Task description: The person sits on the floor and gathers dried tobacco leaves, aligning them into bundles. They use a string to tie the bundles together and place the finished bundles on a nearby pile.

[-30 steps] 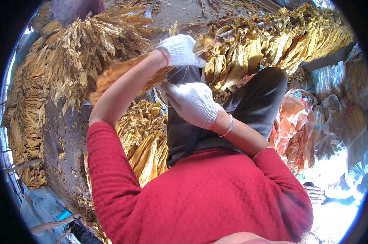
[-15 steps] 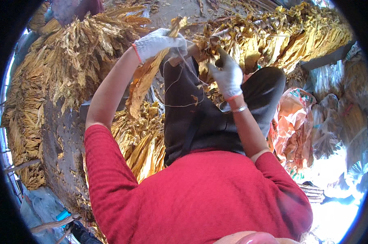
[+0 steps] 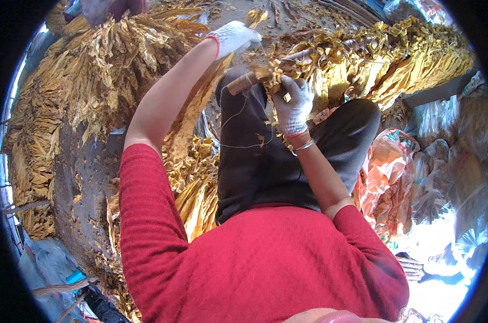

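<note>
My left hand (image 3: 234,40), in a white knit glove, is closed around a long dried yellow-brown leaf (image 3: 193,118), likely tobacco; its stem end sticks out above the fingers and the blade hangs below my forearm. A round wooden stick (image 3: 241,84) lies across my left knee with its bare end toward the left. Along it, dried leaves (image 3: 357,64) are bunched and hang down. My right hand (image 3: 294,105), also gloved, grips the bunched leaf stems (image 3: 271,75) near the stick's end. Thin white string (image 3: 237,146) loops loosely over my lap from the stick.
A large heap of dried leaves (image 3: 114,64) stands at the far left, with another person's arm (image 3: 112,8) behind it. More leaves (image 3: 198,199) lie beside my left thigh. At the right are an orange plastic bag (image 3: 387,172), clear plastic sheeting (image 3: 435,167) and a dark bar (image 3: 435,89).
My left hand has moved up and right with the leaf, past the stick's end. My right hand has moved left and up, closing on the bunched stems at the stick.
</note>
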Available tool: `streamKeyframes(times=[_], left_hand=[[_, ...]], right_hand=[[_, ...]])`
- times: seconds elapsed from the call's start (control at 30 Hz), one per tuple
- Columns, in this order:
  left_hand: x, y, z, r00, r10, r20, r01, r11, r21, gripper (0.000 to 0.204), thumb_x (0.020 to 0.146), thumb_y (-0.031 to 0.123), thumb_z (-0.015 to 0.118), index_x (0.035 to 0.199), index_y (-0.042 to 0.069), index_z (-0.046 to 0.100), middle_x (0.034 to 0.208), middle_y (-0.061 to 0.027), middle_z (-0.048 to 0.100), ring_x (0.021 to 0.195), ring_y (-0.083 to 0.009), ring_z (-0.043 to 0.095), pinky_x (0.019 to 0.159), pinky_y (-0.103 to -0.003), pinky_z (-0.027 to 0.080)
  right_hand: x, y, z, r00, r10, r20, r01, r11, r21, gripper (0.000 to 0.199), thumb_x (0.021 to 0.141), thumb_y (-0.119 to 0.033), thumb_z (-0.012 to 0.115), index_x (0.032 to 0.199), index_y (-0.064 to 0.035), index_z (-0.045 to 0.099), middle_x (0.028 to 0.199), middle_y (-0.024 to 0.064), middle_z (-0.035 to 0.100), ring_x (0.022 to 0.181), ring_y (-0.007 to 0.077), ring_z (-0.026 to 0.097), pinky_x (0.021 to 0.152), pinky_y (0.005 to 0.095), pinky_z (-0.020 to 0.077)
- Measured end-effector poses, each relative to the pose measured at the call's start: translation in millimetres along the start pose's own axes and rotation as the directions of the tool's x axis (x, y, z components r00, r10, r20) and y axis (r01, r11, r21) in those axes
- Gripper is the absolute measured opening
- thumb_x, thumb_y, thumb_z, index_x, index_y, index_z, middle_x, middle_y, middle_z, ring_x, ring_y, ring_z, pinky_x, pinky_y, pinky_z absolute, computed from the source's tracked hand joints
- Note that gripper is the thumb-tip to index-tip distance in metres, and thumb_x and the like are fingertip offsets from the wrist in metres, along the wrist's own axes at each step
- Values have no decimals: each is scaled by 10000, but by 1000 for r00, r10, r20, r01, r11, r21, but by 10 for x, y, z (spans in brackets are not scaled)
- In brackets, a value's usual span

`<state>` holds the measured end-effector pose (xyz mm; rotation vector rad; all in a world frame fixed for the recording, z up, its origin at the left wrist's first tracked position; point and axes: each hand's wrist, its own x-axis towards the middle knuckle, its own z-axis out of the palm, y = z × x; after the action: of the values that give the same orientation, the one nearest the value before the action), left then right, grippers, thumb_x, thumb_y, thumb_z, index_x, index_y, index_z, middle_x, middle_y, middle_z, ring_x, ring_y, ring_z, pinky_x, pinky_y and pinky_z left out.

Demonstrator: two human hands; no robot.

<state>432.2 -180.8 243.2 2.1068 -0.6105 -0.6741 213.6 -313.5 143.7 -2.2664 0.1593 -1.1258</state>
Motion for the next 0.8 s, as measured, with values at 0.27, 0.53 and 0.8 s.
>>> streamKeyframes(times=[0.27,0.53,0.8], left_hand=[[-1100,644,285,843,289,453,-415,886,209,305,990,404,645,1013,138,792,635,5,613,532,-150,563,543,-336,472],[-1994,-212,717,929,173,327,-349,702,621,357,973,422,616,945,82,722,756,-210,669,744,-427,670,655,-494,519],[-2250,-25,798,914,381,141,-406,842,355,233,971,322,671,1121,162,751,835,-176,706,726,-352,695,644,-427,522]], right_hand=[[122,-18,80,995,-65,80,86,952,-294,379,694,-431,830,927,-155,719,1077,98,623,1040,343,573,861,493,434],[-32,175,97,866,429,256,-458,887,64,627,775,-259,857,1296,-87,554,1111,169,692,1012,333,701,830,398,572],[17,309,-381,718,400,570,-671,618,411,414,890,-76,691,1272,61,611,1121,112,704,957,164,657,870,320,549]])
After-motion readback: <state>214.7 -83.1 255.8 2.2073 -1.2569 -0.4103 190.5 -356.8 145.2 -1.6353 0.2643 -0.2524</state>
